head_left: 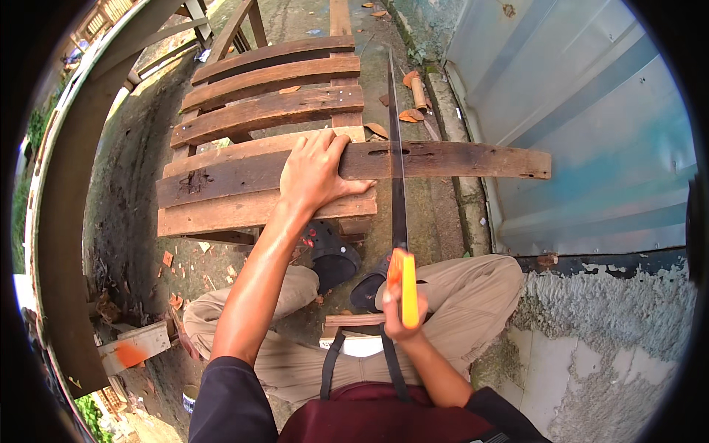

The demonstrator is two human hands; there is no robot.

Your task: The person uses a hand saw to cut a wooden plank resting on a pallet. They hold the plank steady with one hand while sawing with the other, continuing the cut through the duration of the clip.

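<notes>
I see a weathered, pitted wooden plank [365, 160] lying on rough slats [266, 112], the left hand [314, 173] open upon it, thumb splayed. Just right of that hand, a tapering metal saw blade [399, 207] crosses the plank; the right hand [395, 323] grips its yellow-orange handle [409, 288].

Bright daylight makes the metal wall [591, 133] shine pale in places, the saw blade [399, 210] looks smudgy and see-through over the dark board [473, 159], and straight things bend near the black round edge.
</notes>
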